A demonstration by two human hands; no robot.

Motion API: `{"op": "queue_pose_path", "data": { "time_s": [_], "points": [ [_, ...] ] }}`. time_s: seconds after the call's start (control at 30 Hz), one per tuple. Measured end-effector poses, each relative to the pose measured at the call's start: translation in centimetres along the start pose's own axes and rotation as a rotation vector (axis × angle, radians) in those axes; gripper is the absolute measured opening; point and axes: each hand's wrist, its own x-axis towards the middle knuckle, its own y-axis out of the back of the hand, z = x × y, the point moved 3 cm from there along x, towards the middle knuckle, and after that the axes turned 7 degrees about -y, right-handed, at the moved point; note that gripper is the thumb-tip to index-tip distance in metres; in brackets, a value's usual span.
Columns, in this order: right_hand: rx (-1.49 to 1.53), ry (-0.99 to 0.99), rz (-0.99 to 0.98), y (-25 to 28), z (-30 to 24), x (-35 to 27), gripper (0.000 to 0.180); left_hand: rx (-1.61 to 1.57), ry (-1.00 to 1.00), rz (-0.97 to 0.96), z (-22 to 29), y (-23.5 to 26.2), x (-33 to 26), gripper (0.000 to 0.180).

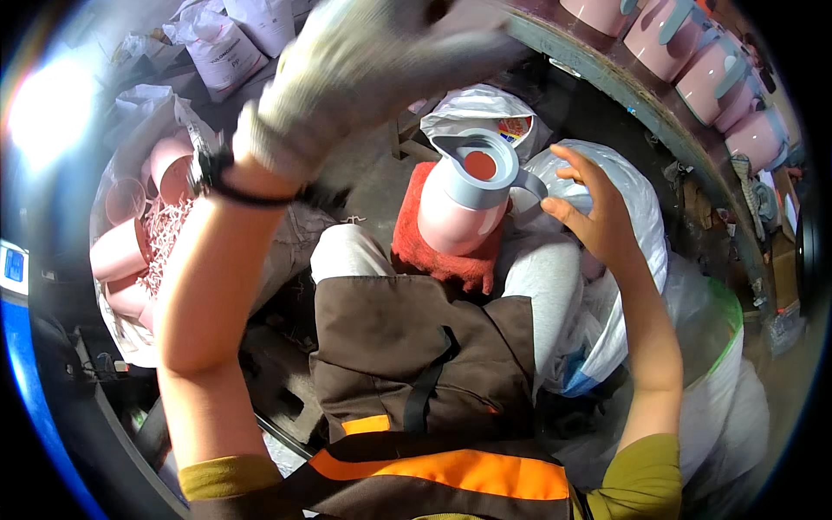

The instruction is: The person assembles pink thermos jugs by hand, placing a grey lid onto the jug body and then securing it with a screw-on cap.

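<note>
Pink, round jug (451, 224) with a grey handle (532, 183) sits just beside the bare right hand (596, 208), whose thumb and fingers are apart. A gentle grip on the handle would keep it steady. The white-gloved left hand (373, 71) is blurry and cut off; I can't tell how its fingers are. The jug stands near the right edge of a red, woolly cloth (406, 230), which hides what's below.

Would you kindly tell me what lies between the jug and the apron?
In the head view, red cloth shows between the jug and the apron.
</note>
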Motion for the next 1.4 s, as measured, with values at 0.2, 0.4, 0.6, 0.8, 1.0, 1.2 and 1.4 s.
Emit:
{"op": "queue_pose_path", "data": {
  "time_s": [0.2,0.4,0.6,0.8,1.0,1.2,1.4],
  "points": [
    [0.085,-0.103,0.168,0.0,3.9,-3.4,0.06,-0.026,0.007,-0.466,3.6,-3.8,2.0,0.066],
    [0.097,-0.25,0.008,-3.4,5.4,-4.4,0.062,0.068,0.222,-0.435,4.4,-12.5,-9.0,0.073],
    [0.025,-0.217,-0.028,-5.8,5.0,-1.7,0.055,-0.071,0.386,-0.616,1.3,-10.8,-7.3,0.077],
    [-0.048,-0.112,0.007,-5.5,5.7,-1.6,0.047,0.044,0.375,-0.161,0.6,-7.2,-2.1,0.075],
    [-0.112,-0.158,-0.006,-5.1,5.4,-1.2,0.048,0.088,0.399,-0.606,2.9,-11.0,-5.1,0.07],
    [0.252,-0.343,0.215,2.1,1.5,-2.1,0.045,-0.24,0.649,0.018,-3.2,-8.3,-9.0,0.073],
    [0.153,0.107,0.736,17.3,-4.0,3.5,0.045,-0.038,0.61,-0.435,-0.3,-16.6,-18.2,0.079]
  ]
}}
